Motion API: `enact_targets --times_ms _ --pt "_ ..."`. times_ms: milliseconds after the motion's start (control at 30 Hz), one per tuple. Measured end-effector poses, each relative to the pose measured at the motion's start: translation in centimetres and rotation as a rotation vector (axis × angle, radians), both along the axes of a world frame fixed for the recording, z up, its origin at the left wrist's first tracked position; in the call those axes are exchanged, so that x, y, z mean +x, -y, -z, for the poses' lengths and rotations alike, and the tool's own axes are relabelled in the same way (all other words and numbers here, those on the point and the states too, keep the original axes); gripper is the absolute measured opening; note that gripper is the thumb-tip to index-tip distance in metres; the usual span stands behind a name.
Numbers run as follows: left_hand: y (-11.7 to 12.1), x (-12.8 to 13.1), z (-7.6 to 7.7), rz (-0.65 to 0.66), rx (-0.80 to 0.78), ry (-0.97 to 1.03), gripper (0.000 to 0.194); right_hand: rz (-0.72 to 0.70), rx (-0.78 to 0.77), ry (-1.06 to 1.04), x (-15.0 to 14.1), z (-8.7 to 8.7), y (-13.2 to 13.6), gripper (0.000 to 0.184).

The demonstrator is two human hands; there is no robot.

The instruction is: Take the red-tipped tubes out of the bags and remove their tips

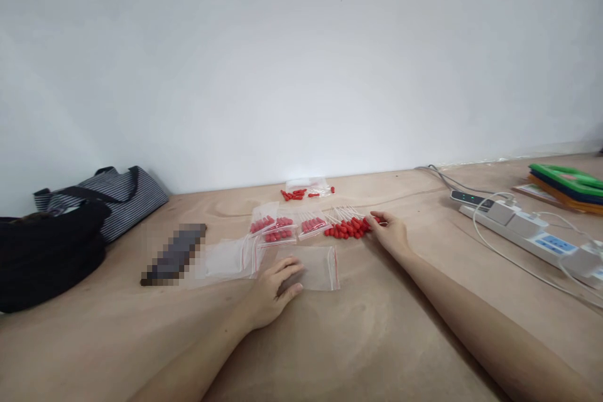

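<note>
My left hand (pixel 276 289) lies with fingers apart on a small clear zip bag (pixel 318 270), whose red-edged seal points right. My right hand (pixel 390 233) is at the right end of a heap of white sticks with red bulb-shaped tips (pixel 348 227). Its thumb and fingers close around the red tips at that end; how many they pinch is hidden. Left of the heap lie filled zip bags (pixel 311 224), each with several red-tipped pieces inside. More flat zip bags (pixel 226 257) are spread beside my left hand, partly overlapping.
Loose red pieces (pixel 294 194) lie by another clear bag (pixel 306 184) near the wall. A blurred dark flat object (pixel 174 254), a striped bag (pixel 136 201) and a black bag (pixel 47 257) sit left. At right are a power strip (pixel 532 235) with cables and stacked coloured frames (pixel 565 182).
</note>
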State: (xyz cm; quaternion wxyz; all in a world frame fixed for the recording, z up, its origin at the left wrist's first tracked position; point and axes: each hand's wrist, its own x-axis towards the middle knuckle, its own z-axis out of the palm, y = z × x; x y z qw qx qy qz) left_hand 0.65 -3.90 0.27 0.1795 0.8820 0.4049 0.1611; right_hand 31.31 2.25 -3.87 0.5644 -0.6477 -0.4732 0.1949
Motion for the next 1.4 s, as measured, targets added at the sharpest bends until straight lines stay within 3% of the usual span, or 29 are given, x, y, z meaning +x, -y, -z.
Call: enact_targets --times_ms 233,467,667,1000,1200,1400 --pt "-0.2 0.0 0.3 0.01 0.026 0.039 0.03 -0.105 -0.044 0.201 0.5 -0.2 0.4 0.032" --pt "0.0 0.2 -0.1 0.001 0.004 0.052 0.026 -0.191 -0.059 0.245 0.9 0.1 -0.2 0.028" --pt "-0.2 0.1 0.4 0.014 0.009 0.171 0.011 -0.135 -0.073 0.212 0.8 0.1 0.3 0.029" --pt "0.1 0.3 0.4 -0.065 0.068 0.178 0.013 -0.038 -0.053 0.124 1.1 0.1 0.3 0.031" --pt "-0.2 -0.5 -0.9 -0.146 0.392 0.314 0.015 -0.042 -0.018 0.124 1.0 0.2 -0.4 0.036" --pt "-1.4 -4.4 -3.9 -0.366 0.829 0.316 0.011 -0.13 -0.008 0.172 1.3 0.6 -0.8 0.037"
